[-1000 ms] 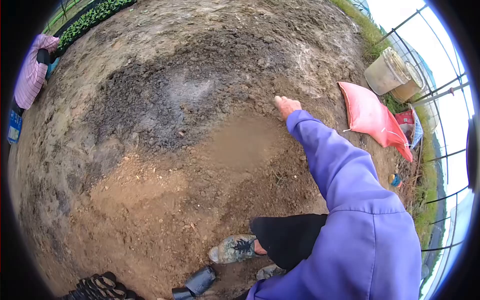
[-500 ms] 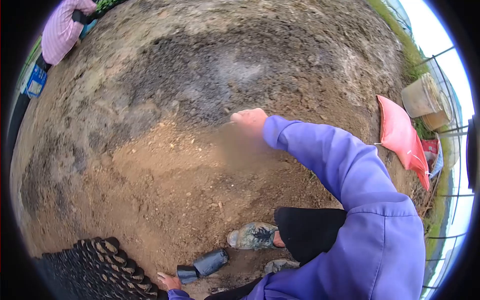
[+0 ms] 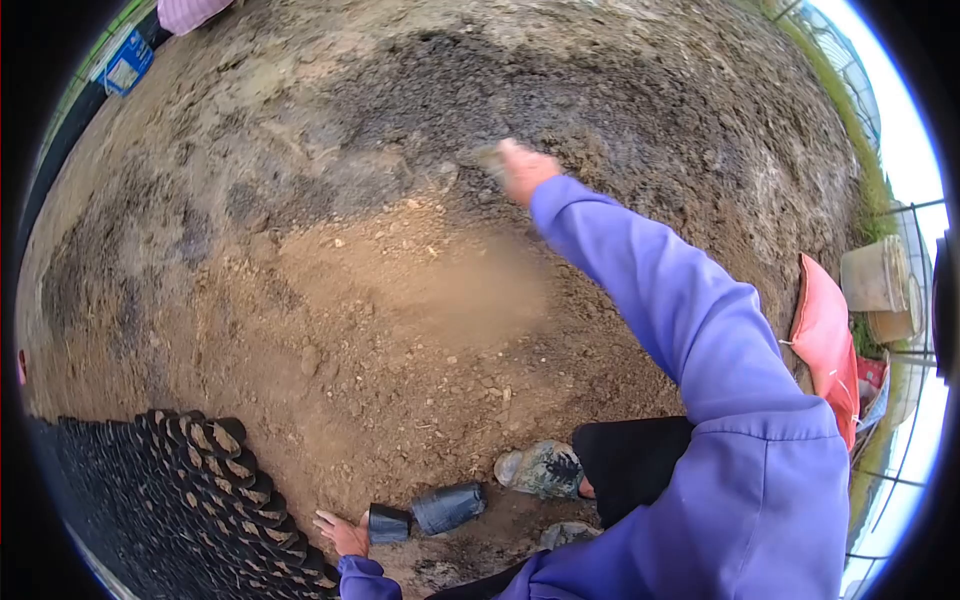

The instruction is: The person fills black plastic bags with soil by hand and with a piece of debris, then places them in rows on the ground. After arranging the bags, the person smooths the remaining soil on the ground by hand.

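My right hand (image 3: 528, 172) reaches out over the dark loose soil (image 3: 480, 105), its fingers curled closed. A greyish blurred shape shows at its front; what it is I cannot make out. Down at the lower left, my left hand (image 3: 345, 535) has its fingers stretched out on the ground. Right beside it lies a short black plastic nursery pot (image 3: 388, 523). A longer black nursery pot (image 3: 449, 508) lies on its side next to that one. Many black pots filled with soil (image 3: 215, 480) are packed in rows left of my left hand.
My shoe (image 3: 540, 469) is on the brown soil. To the right lie a pink sack (image 3: 824, 325) and pale buckets (image 3: 874, 275) by a fence. A blue and white bucket (image 3: 125, 62) stands far left, near a person in a pink top (image 3: 190, 12).
My right hand has moved forward, farther out over the dark soil. My left hand remains by the black pots. The view has shifted, leaving less of the other person in sight.
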Demonstrator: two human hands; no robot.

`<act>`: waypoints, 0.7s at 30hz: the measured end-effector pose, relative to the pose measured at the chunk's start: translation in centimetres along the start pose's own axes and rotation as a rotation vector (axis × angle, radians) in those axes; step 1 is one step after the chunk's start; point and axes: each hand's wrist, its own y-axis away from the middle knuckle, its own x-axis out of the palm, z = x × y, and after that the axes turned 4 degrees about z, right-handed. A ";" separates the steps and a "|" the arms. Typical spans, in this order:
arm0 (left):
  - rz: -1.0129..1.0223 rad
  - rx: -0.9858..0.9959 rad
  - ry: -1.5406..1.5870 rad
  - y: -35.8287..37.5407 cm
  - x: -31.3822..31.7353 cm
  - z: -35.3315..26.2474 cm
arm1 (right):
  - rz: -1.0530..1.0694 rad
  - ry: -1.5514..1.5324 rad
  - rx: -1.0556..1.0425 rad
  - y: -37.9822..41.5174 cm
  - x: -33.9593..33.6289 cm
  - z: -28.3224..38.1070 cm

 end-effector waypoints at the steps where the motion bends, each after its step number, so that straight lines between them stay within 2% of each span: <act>1: 0.007 0.006 -0.001 0.1 0.1 0.2 | 0.030 -0.074 -0.115 -0.3 1.8 3.1; 3: 0.008 -0.012 -0.004 0.0 0.4 0.7 | 0.412 -0.132 -0.364 -0.2 1.0 9.5; 6: 0.033 -0.028 0.015 0.4 -0.8 -0.8 | 0.341 0.013 -0.387 0.3 6.7 9.5; 8: 0.039 -0.035 0.019 0.7 -0.7 -0.8 | 0.264 0.023 -0.244 -0.1 5.8 7.9; 9: 0.028 -0.027 0.014 0.4 -0.3 -0.4 | 0.283 0.182 -0.161 -0.8 4.6 5.9; 10: 0.017 -0.020 0.008 0.2 0.0 0.1 | 0.203 -0.049 0.033 -1.6 7.2 0.9; 11: 0.027 -0.032 0.006 0.3 -0.5 -0.4 | 0.231 0.184 0.069 -1.7 4.0 -0.9; 12: 0.040 -0.042 0.006 0.7 -1.1 -1.0 | 0.300 0.304 0.223 -1.8 2.2 -2.3; 13: 0.051 -0.056 0.009 1.2 -1.3 -1.6 | 0.206 0.246 0.301 -1.9 1.9 -4.7; 14: 0.043 -0.048 -0.008 1.0 -1.1 -1.6 | 0.093 0.259 0.547 -1.8 0.3 -4.9; 15: 0.036 -0.038 -0.032 0.7 -1.1 -1.4 | -0.026 0.139 0.615 -2.0 -0.3 -4.9; 16: 0.033 -0.026 -0.059 0.7 -0.9 -1.2 | -0.140 -0.196 0.612 -3.3 2.9 -5.3; 18: 0.044 -0.047 -0.042 1.0 -1.1 -1.2 | -0.057 -0.167 0.327 -3.7 2.1 3.7; 19: 0.046 -0.053 -0.030 0.9 -1.2 -1.4 | -0.084 0.090 0.150 -4.2 4.9 6.8; 20: 0.040 -0.061 -0.025 0.5 -1.0 -1.2 | -0.087 0.100 -0.063 -4.7 6.7 10.0; 21: 0.040 -0.066 -0.023 0.2 -0.4 -0.8 | 0.127 0.059 -0.164 -4.5 5.9 13.6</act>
